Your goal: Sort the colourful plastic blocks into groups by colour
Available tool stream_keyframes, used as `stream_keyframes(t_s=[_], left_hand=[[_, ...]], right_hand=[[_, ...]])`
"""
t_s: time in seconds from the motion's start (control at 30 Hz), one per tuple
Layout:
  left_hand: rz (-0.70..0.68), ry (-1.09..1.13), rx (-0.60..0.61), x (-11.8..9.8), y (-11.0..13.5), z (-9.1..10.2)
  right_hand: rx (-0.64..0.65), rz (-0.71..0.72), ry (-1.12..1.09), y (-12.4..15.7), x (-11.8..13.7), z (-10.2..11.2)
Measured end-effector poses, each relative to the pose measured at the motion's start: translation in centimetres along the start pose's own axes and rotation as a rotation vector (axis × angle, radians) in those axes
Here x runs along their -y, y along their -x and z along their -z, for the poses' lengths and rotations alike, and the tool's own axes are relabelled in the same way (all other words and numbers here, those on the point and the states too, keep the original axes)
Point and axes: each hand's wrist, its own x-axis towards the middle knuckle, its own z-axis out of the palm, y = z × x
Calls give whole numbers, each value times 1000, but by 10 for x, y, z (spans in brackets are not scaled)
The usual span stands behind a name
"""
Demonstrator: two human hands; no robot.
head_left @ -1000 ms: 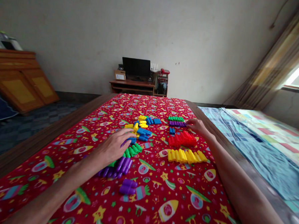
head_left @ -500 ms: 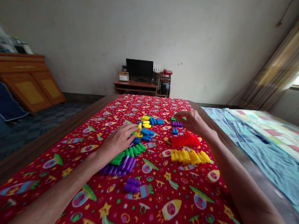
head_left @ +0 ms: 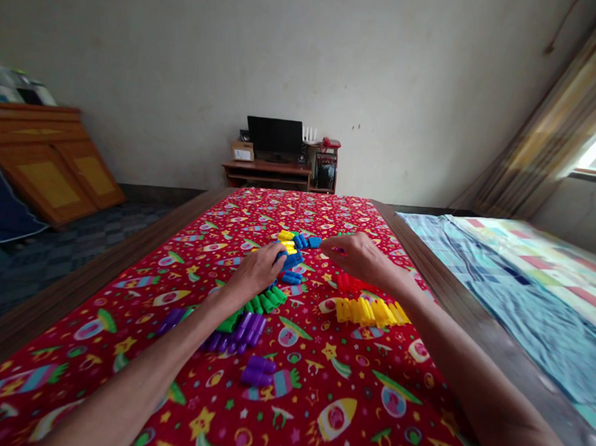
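My left hand (head_left: 259,269) reaches into the cluster at the middle of the table. Its fingers are closed around a blue toy building block (head_left: 280,253). My right hand (head_left: 357,255) is stretched in from the right, its fingertips pinched at the edge of another blue block (head_left: 313,242). Around my left hand lie yellow blocks (head_left: 286,236), blue blocks (head_left: 292,277), a row of green blocks (head_left: 268,300) and purple blocks (head_left: 250,328). Red blocks (head_left: 349,283) lie under my right wrist, partly hidden. Nearer is a row of yellow blocks (head_left: 370,312).
A red patterned cloth (head_left: 308,410) covers the long table. One purple block pair (head_left: 259,371) lies near the front. Beyond the table's far end stands a desk with a monitor (head_left: 274,138). A bed (head_left: 499,287) is at the right, a wooden cabinet (head_left: 56,164) at the left.
My right hand has moved left and slightly down, from above the small green and purple blocks to the blue block. My left hand has shifted forward and closed on a blue block.
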Motion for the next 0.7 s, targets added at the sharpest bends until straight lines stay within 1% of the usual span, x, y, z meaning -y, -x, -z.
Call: stream_keyframes(t_s=[0.07, 0.17, 0.27, 0.37, 0.43, 0.5, 0.6, 0.63, 0.7], left_hand=[[25, 176, -28, -7, -2, 5], [41, 408, -17, -22, -3, 11], [101, 648, 53, -32, -3, 8], [194, 863, 121, -33, -2, 2], [243, 913, 129, -32, -2, -1], [265, 912, 125, -30, -2, 0], [227, 867, 106, -30, -3, 4], [202, 841, 97, -29, -3, 5], [156, 788, 82, -29, -4, 6]], right_hand=[[10, 9, -53, -2, 6, -6], [9, -44, -104, -5, 10, -14], [9, -76, -154, -6, 5, -16], [2, -68, -199, -6, -7, -8], [-35, -87, -206, -3, -17, 2], [-89, -120, -194, 0, -27, 14], [-155, -189, -82, 6, -45, 28], [-151, -219, -23, 8, -52, 29], [-86, -271, 82, 11, -69, 27]])
